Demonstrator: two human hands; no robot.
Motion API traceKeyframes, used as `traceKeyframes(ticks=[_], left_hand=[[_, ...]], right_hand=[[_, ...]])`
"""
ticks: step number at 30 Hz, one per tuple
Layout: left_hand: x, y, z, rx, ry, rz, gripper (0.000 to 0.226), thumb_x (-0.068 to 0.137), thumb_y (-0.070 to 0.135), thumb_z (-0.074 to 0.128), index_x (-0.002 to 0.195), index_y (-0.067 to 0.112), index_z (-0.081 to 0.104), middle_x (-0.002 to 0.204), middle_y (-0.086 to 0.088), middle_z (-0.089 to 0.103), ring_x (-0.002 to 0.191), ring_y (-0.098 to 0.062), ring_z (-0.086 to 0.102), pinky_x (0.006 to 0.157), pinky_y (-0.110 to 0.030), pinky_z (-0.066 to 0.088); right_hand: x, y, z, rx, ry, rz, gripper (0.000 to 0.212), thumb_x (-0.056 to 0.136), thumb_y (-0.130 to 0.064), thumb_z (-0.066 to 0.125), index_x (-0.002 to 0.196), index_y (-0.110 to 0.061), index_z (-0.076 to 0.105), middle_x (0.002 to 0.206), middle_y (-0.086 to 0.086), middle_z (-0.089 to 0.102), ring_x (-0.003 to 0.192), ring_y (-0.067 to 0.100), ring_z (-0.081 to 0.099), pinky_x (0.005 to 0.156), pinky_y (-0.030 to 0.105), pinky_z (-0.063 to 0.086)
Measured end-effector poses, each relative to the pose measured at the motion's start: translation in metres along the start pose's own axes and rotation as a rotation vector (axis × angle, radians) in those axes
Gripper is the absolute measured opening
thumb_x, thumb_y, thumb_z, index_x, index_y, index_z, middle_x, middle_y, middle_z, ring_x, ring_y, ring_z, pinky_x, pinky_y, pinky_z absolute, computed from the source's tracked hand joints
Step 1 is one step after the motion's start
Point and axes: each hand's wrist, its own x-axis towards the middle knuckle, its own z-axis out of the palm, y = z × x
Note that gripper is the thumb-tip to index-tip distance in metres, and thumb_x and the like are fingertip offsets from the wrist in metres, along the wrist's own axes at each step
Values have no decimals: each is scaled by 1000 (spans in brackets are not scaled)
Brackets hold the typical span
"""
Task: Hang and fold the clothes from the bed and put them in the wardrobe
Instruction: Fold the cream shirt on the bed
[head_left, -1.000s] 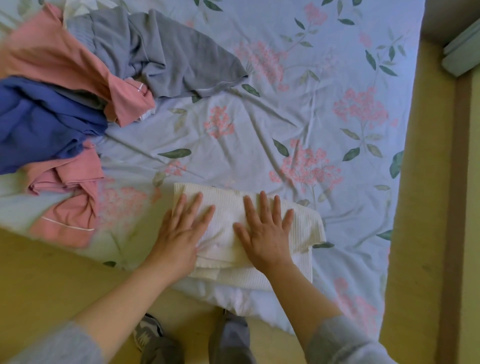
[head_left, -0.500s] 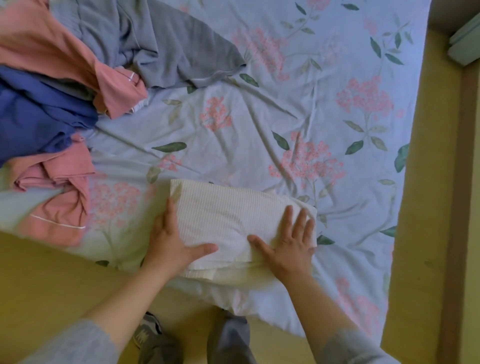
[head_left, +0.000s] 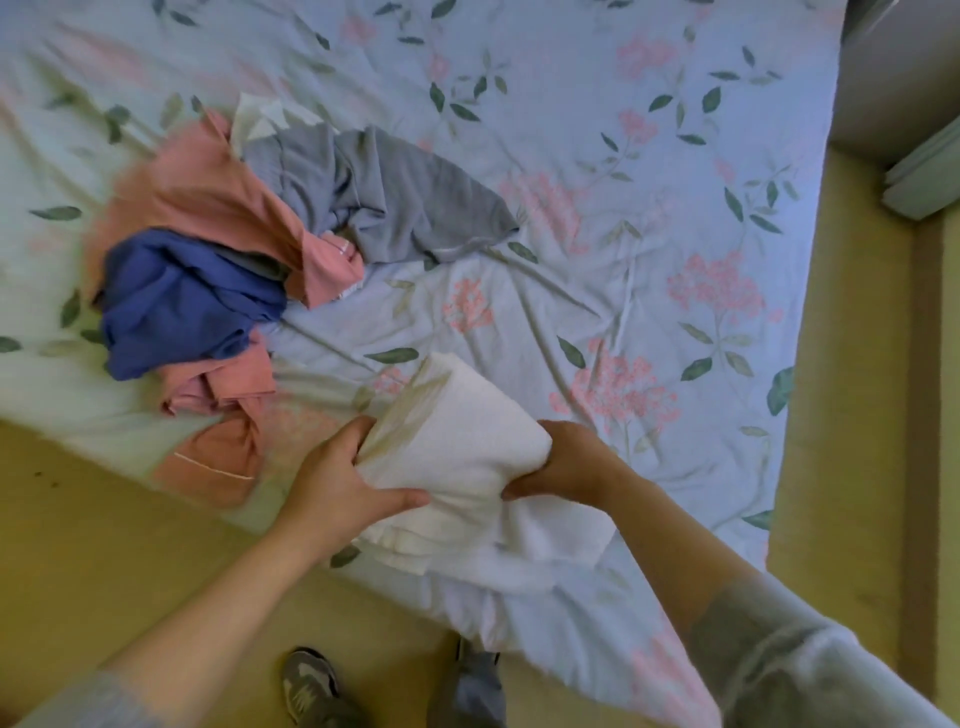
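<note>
A folded cream-white garment (head_left: 467, 447) is held between both hands just above the near edge of the bed. My left hand (head_left: 332, 483) grips its left side with the thumb on top. On its right side my right hand (head_left: 566, 462) grips with the fingers tucked under. A pile of unfolded clothes lies to the left: a grey top (head_left: 410, 202), a pink garment (head_left: 208, 202), a blue garment (head_left: 182, 306) and more pink cloth (head_left: 218, 447) at the bed's edge.
The bed has a pale blue floral sheet (head_left: 649, 208). Tan floor (head_left: 104, 545) runs along the near side and the right side. My shoes (head_left: 311, 686) show below. A pale object (head_left: 924, 176) lies on the floor at the far right.
Both hands went from pressing flat on the folded white garment to gripping its two sides and lifting it off the sheet. The view shifted, bringing more of the clothes pile into sight.
</note>
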Motion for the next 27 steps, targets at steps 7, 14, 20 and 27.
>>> traceKeyframes(ticks=[7, 14, 20, 27], left_hand=[[-23, 108, -126, -75, 144, 196, 64, 49, 50, 90, 104, 28, 66, 96, 15, 70, 90, -1, 65, 76, -21, 50], [-101, 192, -283, -335, 582, 335, 62, 53, 59, 80, 110, 42, 61, 105, 19, 67, 86, -4, 62, 69, -18, 51], [-175, 206, -403, -746, 402, 317, 111, 48, 60, 89, 142, 24, 42, 131, -2, 62, 121, -20, 59, 98, -40, 49], [-260, 198, -526, -662, 471, 325, 82, 46, 48, 91, 120, 22, 65, 114, -2, 72, 105, -19, 68, 91, -40, 54]], right_hand=[[-61, -102, -41, 423, 47, -69, 37, 57, -23, 95, 82, -31, 69, 71, -26, 70, 68, -15, 63, 53, 4, 43], [-134, -279, -97, 427, 80, -343, 46, 55, -32, 95, 89, -39, 65, 81, -27, 69, 74, -16, 62, 54, 3, 45], [-198, -443, -98, 404, 137, -572, 53, 54, -40, 93, 100, -39, 67, 92, -21, 71, 81, -5, 67, 60, 10, 49], [-246, -605, -48, 415, 37, -711, 56, 49, -42, 91, 101, -33, 70, 93, -12, 75, 82, 8, 72, 65, 23, 56]])
